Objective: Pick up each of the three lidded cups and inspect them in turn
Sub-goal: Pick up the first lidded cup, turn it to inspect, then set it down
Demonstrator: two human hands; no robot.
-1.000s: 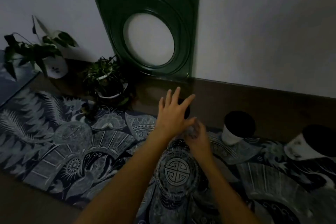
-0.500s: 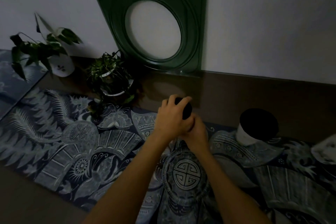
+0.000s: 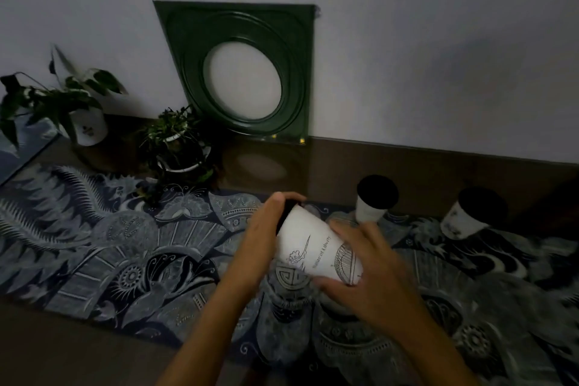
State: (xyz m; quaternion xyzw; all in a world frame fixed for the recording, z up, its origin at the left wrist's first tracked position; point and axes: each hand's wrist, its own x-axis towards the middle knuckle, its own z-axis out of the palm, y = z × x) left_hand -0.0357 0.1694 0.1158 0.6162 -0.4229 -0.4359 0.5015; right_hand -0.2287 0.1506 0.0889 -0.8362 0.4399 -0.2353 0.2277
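Gripping white lidded cup point(image 3: 316, 249) between both hands, tilted above patterned cloth point(image 3: 94, 247): left hand point(image 3: 263, 238) at black lid, right hand point(image 3: 369, 269) round base. Two other cups point(image 3: 374, 202) point(image 3: 470, 216) stand far right.

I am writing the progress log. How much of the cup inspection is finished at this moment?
Nothing looks finished. The left hand and right hand hold the first white black-lidded paper cup tilted. Two similar cups, middle and far right, stand on the patterned blue cloth, not yet picked up.
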